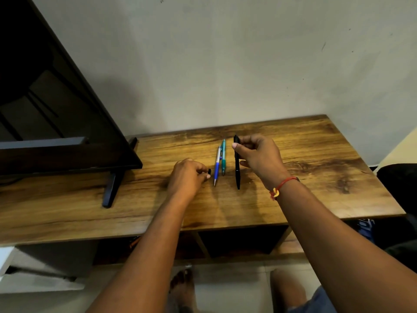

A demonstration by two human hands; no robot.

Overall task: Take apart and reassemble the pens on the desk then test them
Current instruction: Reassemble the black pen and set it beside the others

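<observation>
Head view, from the left: a dark flat screen on black feet (56, 98) fills the left end of the brown wood-grain desk (316, 154), and one foot reaches toward the front edge. Just right of it the left hand (187, 175) rests low on the wood. Its thumb and forefinger are curled together, pinching a small black pen part (209, 171).

Just beside that part lie a blue-and-white plastic pen (217, 166) and a teal plastic pen (223, 160). They sit side by side and near touching, long axes running from the wall toward the person, tips nearest the person.

Right of them is the slim black pen (237, 163), parallel to the pair. The right hand (259, 159), with a red thread wristband (279, 187) at the wrist, pinches its far end between thumb and forefinger. Whether its near tip touches the desk I cannot tell.

The small part probably came off this black pen, so dismantling seems just begun. The part is to the pen's left with the two other pens between them, so either hand would likely have to lift over the pair. Bare wood lies toward the front edge and to the right of the right hand; the screen foot crowds the left.
</observation>
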